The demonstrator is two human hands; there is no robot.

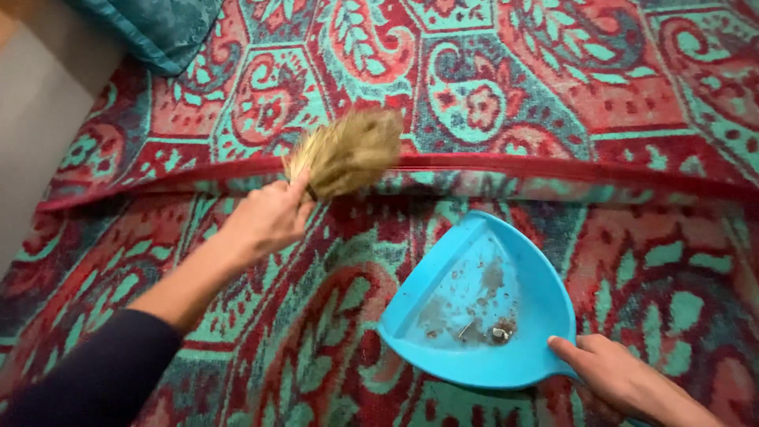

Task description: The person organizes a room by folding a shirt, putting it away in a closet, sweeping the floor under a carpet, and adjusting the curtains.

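Observation:
My left hand (267,216) grips a small straw hand brush (348,152) by its bound end. Its blurred bristles lie over the raised red seam of a patterned red and teal carpet (300,332). My right hand (624,383) holds a bright blue plastic dustpan (478,304) at its rear rim, low on the right. The dustpan rests flat on the carpet with its open edge toward the upper left. Inside it lie grey dust and a few small bits of debris (494,332). The brush is roughly a hand's width up and left of the dustpan's mouth.
A red piped seam (553,170) runs across the carpet from left to right. A teal patterned cushion (154,28) sits at the top left corner. A pale grey floor (35,126) borders the carpet on the left.

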